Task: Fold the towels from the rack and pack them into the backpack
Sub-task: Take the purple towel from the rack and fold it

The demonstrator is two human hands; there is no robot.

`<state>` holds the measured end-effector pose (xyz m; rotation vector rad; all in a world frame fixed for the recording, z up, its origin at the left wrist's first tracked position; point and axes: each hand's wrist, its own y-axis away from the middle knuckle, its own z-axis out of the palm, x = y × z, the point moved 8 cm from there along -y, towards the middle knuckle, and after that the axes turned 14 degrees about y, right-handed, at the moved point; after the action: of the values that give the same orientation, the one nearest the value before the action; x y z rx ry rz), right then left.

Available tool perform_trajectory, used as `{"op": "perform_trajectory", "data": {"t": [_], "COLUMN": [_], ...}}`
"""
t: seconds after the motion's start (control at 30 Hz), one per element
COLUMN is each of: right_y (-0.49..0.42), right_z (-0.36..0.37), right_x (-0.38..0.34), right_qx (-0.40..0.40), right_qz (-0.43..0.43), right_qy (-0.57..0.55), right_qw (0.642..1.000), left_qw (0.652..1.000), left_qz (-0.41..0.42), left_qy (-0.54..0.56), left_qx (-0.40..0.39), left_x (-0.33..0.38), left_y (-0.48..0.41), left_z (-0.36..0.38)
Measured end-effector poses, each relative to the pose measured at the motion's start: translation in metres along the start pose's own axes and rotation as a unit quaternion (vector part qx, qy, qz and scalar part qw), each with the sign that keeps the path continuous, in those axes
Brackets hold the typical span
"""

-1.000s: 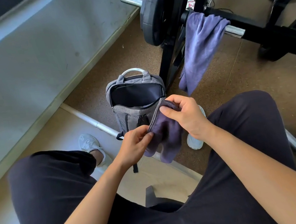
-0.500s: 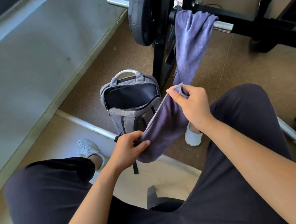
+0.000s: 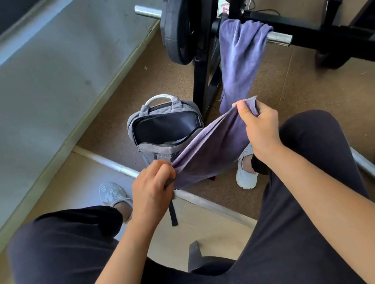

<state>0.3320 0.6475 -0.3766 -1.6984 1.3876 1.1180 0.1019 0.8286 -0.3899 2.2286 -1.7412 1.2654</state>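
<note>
1. on my remote screen i am seeing the left hand (image 3: 151, 191) pinching the lower corner of a dusty purple cloth towel (image 3: 210, 153), with its fingers curling on the cloth.
2. the right hand (image 3: 261, 127) is gripping the upper edge of the same towel with the thumb on top, so the cloth is stretching in a slope between both hands, above the knees.
3. the grey fabric backpack (image 3: 156, 150) is standing upright on the brown floor, just behind the towel. its top is open and showing the dark inside. the towel is crossing in front of its right front corner; i cannot tell if they are touching.
4. a second, lighter purple towel (image 3: 239, 60) is hanging over the chrome barbell (image 3: 280, 38) on the black metal rack (image 3: 203, 73), beside a round black weight plate (image 3: 179, 27).
5. the person is sitting, wearing dark trousers and white shoes (image 3: 246, 178), one shoe on each side of the backpack.
</note>
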Motion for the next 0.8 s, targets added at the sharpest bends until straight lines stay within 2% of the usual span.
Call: {"op": "perform_trajectory", "data": {"t": [0.13,0.4,0.57,0.6,0.7,0.73,0.8], "right_y": [0.003,0.007,0.017,0.019,0.026,0.028,0.031], "right_z": [0.001,0.011,0.027,0.031,0.043,0.045,0.049], "right_x": [0.000,-0.004,-0.011,-0.011,-0.015,-0.016,-0.020], "right_qx": [-0.010,-0.052,-0.118,-0.139,-0.192,-0.205,-0.232], "right_qz": [0.024,0.003,0.018,0.031,0.063,0.073,0.086], "right_qy": [-0.017,-0.059,-0.130,-0.152,-0.193,-0.204,-0.225], "right_qw": [1.000,0.997,0.984,0.978,0.960,0.954,0.942], "left_qw": [0.997,0.990,0.972,0.957,0.876,0.864,0.866], "left_qz": [0.072,0.008,-0.118,-0.148,-0.286,-0.310,-0.327], "left_qy": [-0.003,0.046,0.178,0.227,0.372,0.381,0.364], "left_qx": [-0.034,-0.131,-0.098,-0.101,-0.109,-0.104,-0.102], "left_x": [0.013,0.006,-0.008,-0.009,-0.019,-0.023,-0.030], "left_y": [0.002,0.003,0.006,0.007,0.016,0.019,0.022], "left_z": [0.009,0.026,0.024,0.025,0.040,0.044,0.050]}}
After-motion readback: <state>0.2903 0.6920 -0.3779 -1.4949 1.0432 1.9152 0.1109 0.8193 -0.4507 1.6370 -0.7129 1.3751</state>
